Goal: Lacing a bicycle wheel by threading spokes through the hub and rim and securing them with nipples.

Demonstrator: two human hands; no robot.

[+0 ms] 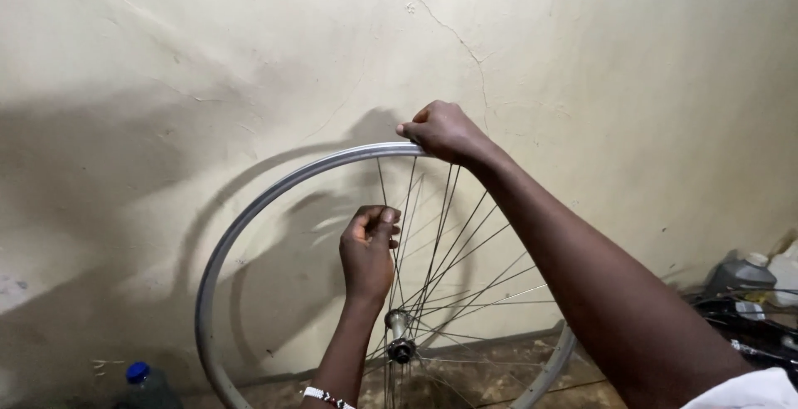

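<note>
Bare bicycle wheel upright on its edge, close in front of a cracked cream wall, lower rim down at the dirt floor and cut off by the frame's bottom edge. Right hand at the very top of the rim, fingers curled over the metal from above and clamped on it, forearm running down and to the right toward the body. Left hand lower and inside the circle, below and a little left of the right hand, between the top of the rim and the hub, fingers and thumb pinched together on 1 spoke; possibly on a small tool as well, though too little shows between the fingers to tell. Gripped spoke running nearly vertical, from the hub up to the stretch of rim just left of the right hand, so long axis up-and-down and both hands almost on 1 line with the hub. Left hand nearer the hub, right hand nearer the rim. Beaded band around the left wrist. Blue-capped bottle on the floor at lower left, well apart from the wheel; grey jug and dark tangled parts at far right, near the wall.
</note>
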